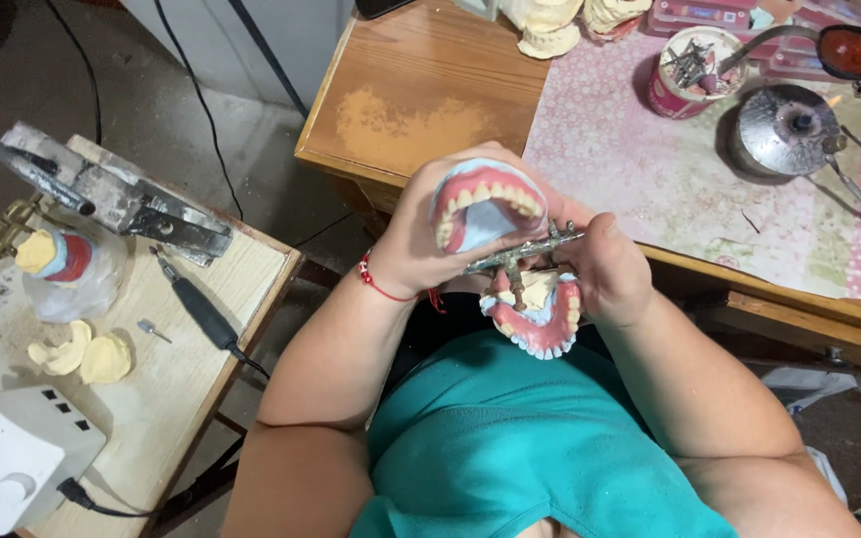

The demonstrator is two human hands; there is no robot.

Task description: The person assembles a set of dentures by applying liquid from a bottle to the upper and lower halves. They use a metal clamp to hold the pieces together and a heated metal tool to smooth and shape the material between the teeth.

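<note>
While a hinged metal articulator (515, 261) is held open above the lap, its upper denture model (485, 204) is gripped by the left hand (421, 239), whose fingers are wrapped closed around the back of the pale blue cast, teeth and pink gums turned outward. Just below that grip, the lower denture model (540, 317) is held by the right hand (610, 269), curled shut on the frame's side. Both hands are raised clear of any surface. Beyond the grip, a wooden surface (421, 90) is seen, carrying a pink cup of tools (685, 72) and a metal burner (784, 130). Well off the left hand's side, a black handpiece (196, 307) lies on a smaller surface (166, 399).
</note>
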